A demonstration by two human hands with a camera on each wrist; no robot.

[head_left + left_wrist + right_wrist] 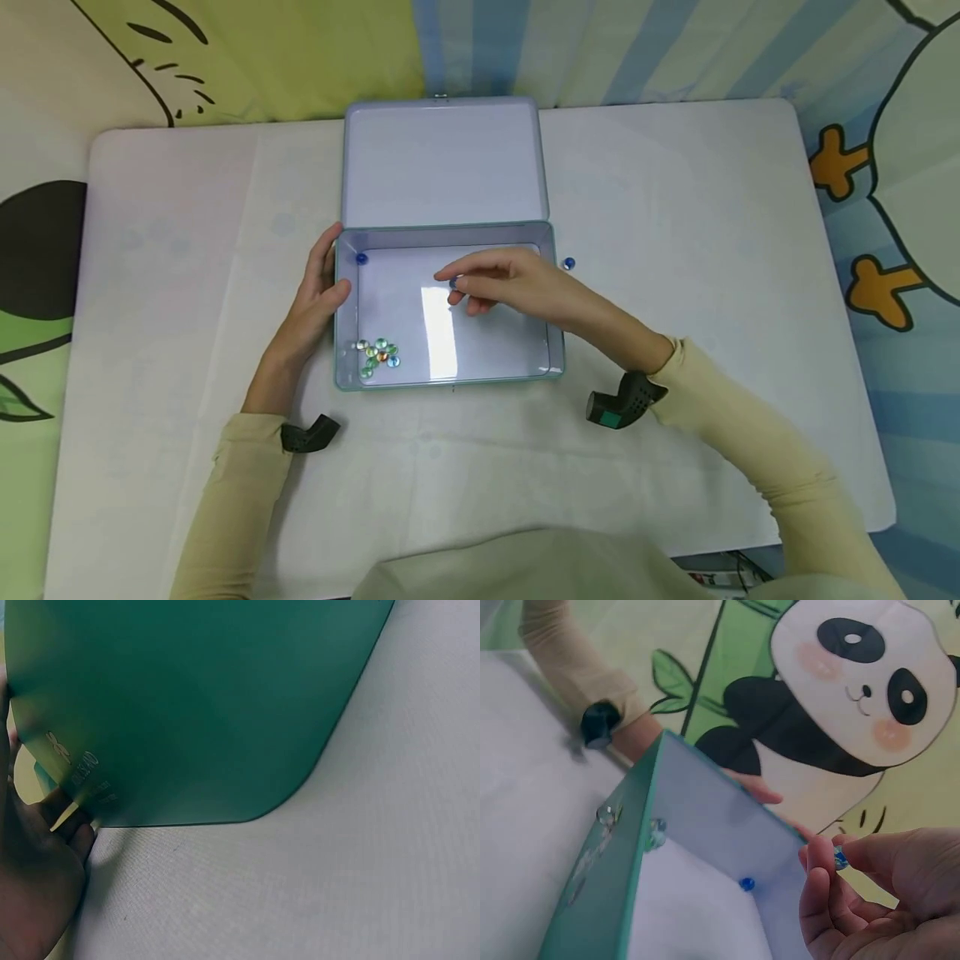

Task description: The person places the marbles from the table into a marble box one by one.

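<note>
Between the thumb and index finger of my right hand is a small glass marble with blue and yellow swirls, held above the box. The open box is pale inside and green outside, its lid folded back. My left hand rests against the box's left side, thumb reaching over the rim, fingers along the outer wall. A dark blue marble lies in the back left corner. Several clear, coloured marbles cluster in the front left corner.
Outside the box, just right of its wall, another blue marble sits on the white-covered table. Printed curtains surround the table's far side and both ends. A black camera is strapped at the right wrist, another at the left.
</note>
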